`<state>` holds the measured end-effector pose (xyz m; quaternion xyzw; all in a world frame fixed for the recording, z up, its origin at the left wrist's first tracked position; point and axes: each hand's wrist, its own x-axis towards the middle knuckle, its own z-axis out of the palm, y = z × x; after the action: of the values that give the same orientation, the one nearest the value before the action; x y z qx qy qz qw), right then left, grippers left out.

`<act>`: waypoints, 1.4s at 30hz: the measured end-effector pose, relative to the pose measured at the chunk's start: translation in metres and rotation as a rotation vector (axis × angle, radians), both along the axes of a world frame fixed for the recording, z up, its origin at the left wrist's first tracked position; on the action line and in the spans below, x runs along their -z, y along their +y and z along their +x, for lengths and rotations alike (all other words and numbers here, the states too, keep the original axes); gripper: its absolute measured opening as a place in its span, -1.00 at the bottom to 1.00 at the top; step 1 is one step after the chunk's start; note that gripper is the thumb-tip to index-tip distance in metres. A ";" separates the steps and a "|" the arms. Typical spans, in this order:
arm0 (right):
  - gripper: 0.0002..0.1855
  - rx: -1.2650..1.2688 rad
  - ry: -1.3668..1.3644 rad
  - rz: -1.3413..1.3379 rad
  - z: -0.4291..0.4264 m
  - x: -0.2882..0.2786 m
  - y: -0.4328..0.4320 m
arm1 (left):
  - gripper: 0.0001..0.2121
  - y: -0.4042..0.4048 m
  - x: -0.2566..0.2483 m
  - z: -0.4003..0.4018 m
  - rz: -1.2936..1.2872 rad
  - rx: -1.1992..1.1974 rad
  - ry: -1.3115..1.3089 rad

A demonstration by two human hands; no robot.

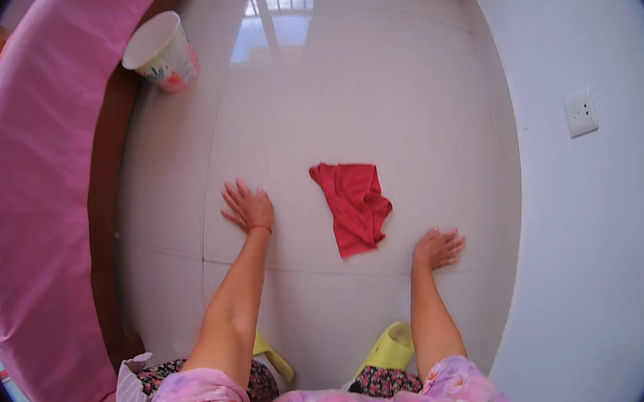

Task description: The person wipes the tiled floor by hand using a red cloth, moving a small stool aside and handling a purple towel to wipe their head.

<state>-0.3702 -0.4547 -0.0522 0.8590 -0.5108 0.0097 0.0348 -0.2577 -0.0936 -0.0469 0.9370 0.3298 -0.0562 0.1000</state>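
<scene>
A crumpled red cloth (354,209) lies on the glossy tiled floor (312,118) in front of me. To its left my left hand (248,206) is spread palm down with a thin red band at the wrist; it appears to rest on the floor. My right hand (439,247) is to the right of the cloth and a little nearer to me, fingers apart and slightly blurred. Neither hand touches the cloth, and both are bare of any object. Whether the right palm meets the floor I cannot tell.
A paper bucket (162,52) stands at the far left, beside a wooden bed base (104,226) with a pink cover (41,191). On the right runs a white wall (574,220) with a socket (581,114). Yellow-green slippers (389,345) show below me.
</scene>
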 end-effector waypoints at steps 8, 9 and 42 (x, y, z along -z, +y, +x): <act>-0.36 0.006 0.016 0.007 0.006 -0.031 0.007 | -0.41 -0.185 -0.070 -0.038 -0.291 0.756 -0.106; -0.36 -0.014 0.027 0.016 0.001 -0.029 0.013 | -0.43 -0.192 -0.063 -0.053 -0.266 0.996 -0.101; -0.42 -0.057 0.028 -0.165 -0.012 -0.017 -0.016 | -0.53 -0.262 -0.057 -0.038 -0.417 1.605 -0.082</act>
<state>-0.3820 -0.4709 -0.0350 0.8674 -0.4831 0.0406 0.1122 -0.2954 -0.3551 0.0103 0.8510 -0.4602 -0.1363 0.2132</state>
